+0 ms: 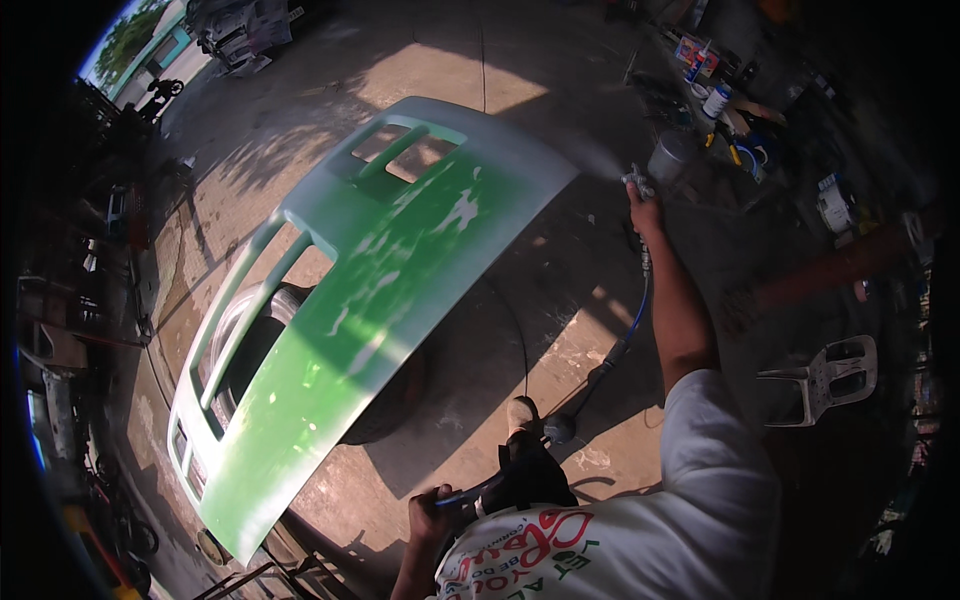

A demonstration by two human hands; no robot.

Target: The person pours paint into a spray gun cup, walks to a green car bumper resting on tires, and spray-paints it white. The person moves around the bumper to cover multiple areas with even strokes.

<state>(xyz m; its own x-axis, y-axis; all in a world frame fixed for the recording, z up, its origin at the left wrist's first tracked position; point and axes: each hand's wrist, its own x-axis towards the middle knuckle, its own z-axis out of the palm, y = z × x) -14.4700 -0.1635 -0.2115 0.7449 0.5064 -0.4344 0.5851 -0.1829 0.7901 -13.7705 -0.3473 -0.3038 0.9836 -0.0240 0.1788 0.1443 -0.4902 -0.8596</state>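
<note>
A large vehicle bumper [372,290], green in the middle and pale grey along its edges and far end, is propped slantwise in front of me. Bare, lighter patches mark its green face. My right hand [646,212] is stretched forward, wrapped round a metal spray gun [636,181] just beyond the bumper's far right edge. Fine mist [603,161] hangs between the gun and that edge. A blue air hose [636,325] runs down from the gun toward my feet. Close to my waist, my left hand [429,512] is closed round a dark-blue length of the hose.
Under the bumper stands a tyre [255,355]. To the right are a white plastic chair [825,383], a grey bucket [672,158], a spray can [716,100] and cluttered tools. A dark round fitting [560,428] lies beside my shoe [521,413]. A motorbike [165,92] is far left.
</note>
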